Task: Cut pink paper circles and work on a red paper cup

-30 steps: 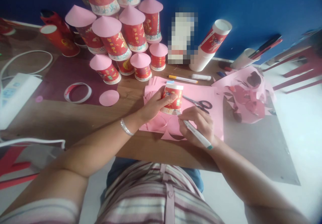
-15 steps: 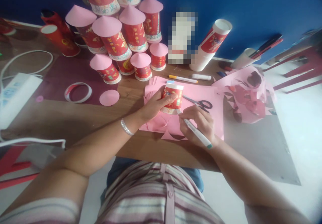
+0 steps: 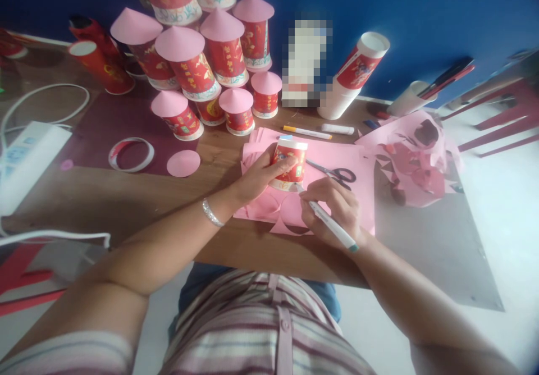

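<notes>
My left hand is wrapped round a red paper cup that stands upside down on a stack of pink paper sheets. My right hand grips a white pen with a teal end, its tip at the cup's rim on the paper. Round holes are cut in the pink paper near the table's front edge. Black-handled scissors lie on the paper just right of the cup.
Several red cups with pink cone lids are stacked at the back. A pink paper circle and a tape ring lie at left, beside a white power strip. Pink scraps are piled at right. A marker and glue stick lie behind the paper.
My right hand and the pen have shifted slightly along the cup's rim. The left hand and the cup have stayed put.
</notes>
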Tool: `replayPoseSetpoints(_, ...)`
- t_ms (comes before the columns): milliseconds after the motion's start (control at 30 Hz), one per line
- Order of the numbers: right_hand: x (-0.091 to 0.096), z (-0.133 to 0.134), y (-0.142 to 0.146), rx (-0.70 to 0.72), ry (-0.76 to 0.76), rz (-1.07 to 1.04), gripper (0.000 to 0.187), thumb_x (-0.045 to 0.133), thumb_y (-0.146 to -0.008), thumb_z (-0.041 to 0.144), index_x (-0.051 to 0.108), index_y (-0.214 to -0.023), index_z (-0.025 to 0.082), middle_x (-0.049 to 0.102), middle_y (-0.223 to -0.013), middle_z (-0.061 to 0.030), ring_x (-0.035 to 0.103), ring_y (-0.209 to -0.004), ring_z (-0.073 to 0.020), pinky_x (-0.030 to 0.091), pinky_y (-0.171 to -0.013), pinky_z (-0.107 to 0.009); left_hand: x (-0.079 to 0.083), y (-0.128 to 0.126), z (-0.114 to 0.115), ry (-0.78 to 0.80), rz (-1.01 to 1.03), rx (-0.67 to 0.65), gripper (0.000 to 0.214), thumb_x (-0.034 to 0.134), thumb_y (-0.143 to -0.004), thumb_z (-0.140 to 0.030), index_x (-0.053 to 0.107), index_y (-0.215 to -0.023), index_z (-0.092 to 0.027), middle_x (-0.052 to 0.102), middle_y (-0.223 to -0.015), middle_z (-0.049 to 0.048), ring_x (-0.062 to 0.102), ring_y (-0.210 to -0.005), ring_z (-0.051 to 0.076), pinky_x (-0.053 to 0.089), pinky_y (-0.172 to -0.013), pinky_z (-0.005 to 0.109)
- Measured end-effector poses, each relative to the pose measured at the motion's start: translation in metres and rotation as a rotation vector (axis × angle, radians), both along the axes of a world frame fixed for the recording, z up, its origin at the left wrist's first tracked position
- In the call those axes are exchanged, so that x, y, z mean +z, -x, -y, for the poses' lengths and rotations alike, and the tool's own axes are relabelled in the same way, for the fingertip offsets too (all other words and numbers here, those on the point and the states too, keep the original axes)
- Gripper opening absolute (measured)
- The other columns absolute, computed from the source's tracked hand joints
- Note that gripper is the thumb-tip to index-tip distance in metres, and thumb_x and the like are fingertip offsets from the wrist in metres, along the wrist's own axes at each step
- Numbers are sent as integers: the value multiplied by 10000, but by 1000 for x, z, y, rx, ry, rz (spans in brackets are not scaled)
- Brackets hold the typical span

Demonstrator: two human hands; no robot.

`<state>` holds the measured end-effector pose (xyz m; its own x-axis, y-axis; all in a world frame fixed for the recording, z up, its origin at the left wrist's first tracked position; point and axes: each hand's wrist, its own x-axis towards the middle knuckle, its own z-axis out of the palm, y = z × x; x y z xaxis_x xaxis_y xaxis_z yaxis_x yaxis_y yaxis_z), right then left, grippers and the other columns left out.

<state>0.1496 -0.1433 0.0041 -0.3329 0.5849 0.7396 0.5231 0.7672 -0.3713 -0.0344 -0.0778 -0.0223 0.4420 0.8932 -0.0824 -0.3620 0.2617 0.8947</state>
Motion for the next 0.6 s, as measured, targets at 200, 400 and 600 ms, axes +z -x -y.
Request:
replayPoseSetpoints(200, -2, 5, -3, -94, 54, -26, 260, 619, -895, 73, 581, -1077, 255, 709, -856, -1, 716, -717, -169, 586, -607, -297, -1, 0, -1, 6, -2, -5, 510, 825, -850, -547, 574, -1124, -199, 679, -1044, 34, 676, -949, 186, 565, -855, 344)
replayPoseSetpoints(400, -3, 6, -2, -66, 34, -31, 243, 640, -895, 77, 597, -1061, 249, 723, -853, 0, 733, -727, -159, 597, -624, -276, 1, -1, 0, -1, -2, -9, 521, 831, -841, -554, 574, -1122, -199, 666, -1026, 26, 663, -946, 179, 561, -854, 336)
replayPoseSetpoints(600, -4, 6, -2, -109, 42, 10, 193, 643, -927, 116, 596, -1050, 256, 732, -833, 8, 741, -703, -161, 588, -594, -273, 2, -1, 0, -13, -8, 1, 523, 838, -833, -559, 584, -1111, -196, 654, -1004, 16, 654, -924, 164, 562, -825, 314)
